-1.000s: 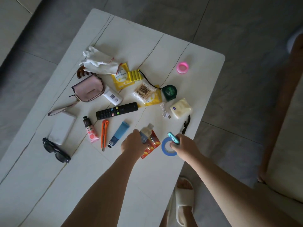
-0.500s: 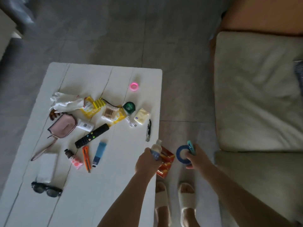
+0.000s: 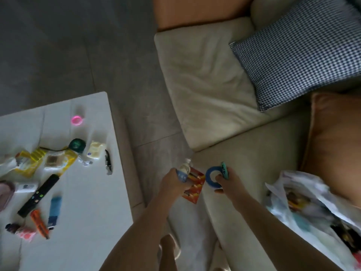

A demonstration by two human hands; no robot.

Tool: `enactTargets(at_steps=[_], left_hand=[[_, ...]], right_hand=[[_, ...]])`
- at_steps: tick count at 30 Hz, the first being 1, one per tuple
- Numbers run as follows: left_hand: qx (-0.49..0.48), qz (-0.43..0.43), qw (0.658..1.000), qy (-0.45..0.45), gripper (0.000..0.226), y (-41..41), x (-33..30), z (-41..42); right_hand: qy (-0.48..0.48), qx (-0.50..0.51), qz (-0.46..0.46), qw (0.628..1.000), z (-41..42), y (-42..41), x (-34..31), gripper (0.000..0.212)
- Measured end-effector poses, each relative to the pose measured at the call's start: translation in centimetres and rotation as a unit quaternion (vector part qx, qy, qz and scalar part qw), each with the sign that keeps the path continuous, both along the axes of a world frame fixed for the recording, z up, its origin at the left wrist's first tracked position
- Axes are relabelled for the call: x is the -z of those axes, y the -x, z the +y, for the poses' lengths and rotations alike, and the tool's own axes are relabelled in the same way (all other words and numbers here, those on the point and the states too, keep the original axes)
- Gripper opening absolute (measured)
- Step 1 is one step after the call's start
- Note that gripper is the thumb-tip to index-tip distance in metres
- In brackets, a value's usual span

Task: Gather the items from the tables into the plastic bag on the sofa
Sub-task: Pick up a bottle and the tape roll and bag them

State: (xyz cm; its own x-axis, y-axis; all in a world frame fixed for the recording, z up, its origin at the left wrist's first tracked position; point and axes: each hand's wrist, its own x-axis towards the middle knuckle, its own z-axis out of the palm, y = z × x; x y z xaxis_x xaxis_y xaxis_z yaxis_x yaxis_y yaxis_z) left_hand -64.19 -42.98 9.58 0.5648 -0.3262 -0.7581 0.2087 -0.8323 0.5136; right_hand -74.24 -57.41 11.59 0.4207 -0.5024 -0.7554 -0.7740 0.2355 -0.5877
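My left hand (image 3: 172, 182) is closed on a small white bottle (image 3: 185, 168) and a red-orange pack (image 3: 193, 187), held over the floor between table and sofa. My right hand (image 3: 227, 182) grips a blue tape ring (image 3: 211, 177) and a small teal item (image 3: 224, 170) above the sofa's front edge. The plastic bag (image 3: 312, 208) lies open on the sofa seat at the lower right, with several items inside. The white table (image 3: 93, 212) at the left still carries a black remote (image 3: 38, 195), a blue tube (image 3: 54, 210) and an orange cutter (image 3: 40, 223).
The beige sofa (image 3: 207, 85) fills the right, with a checked cushion (image 3: 298, 49) and an orange cushion (image 3: 336, 145). Grey tile floor lies between table and sofa. On the table sit a pink ring (image 3: 77, 120), a green round case (image 3: 77, 145), yellow packets (image 3: 58, 159) and a black corkscrew (image 3: 108, 163).
The view has swung right from the table to the sofa. Both hands left the table, carrying their items toward the bag, which has come into view.
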Motion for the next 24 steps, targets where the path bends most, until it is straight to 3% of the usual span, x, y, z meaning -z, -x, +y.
enactTargets(at_steps=[5,11,15,20,24], left_hand=[[-0.023,0.068,0.997,0.041,0.051,6.3,-1.2,-6.7],[0.063,0.105,0.989,0.089,0.054,16.4,-2.9,-16.1],[0.123,0.144,0.979,0.075,0.068,22.9,-3.1,-21.4],[0.121,0.149,0.981,-0.012,0.078,28.0,-1.4,-25.4],[0.106,0.137,0.985,-0.012,0.071,28.6,-0.4,-27.3]], right_hand=[[0.031,0.079,-0.035,0.996,-5.0,8.5,-1.4,0.032],[0.133,0.165,0.010,0.977,-10.8,20.6,-2.6,0.034],[0.163,0.139,0.086,0.973,-15.0,27.5,-2.6,0.039],[0.159,0.004,0.160,0.974,-19.0,31.7,0.1,0.048],[0.182,0.037,0.152,0.971,-21.2,32.2,1.6,0.039]])
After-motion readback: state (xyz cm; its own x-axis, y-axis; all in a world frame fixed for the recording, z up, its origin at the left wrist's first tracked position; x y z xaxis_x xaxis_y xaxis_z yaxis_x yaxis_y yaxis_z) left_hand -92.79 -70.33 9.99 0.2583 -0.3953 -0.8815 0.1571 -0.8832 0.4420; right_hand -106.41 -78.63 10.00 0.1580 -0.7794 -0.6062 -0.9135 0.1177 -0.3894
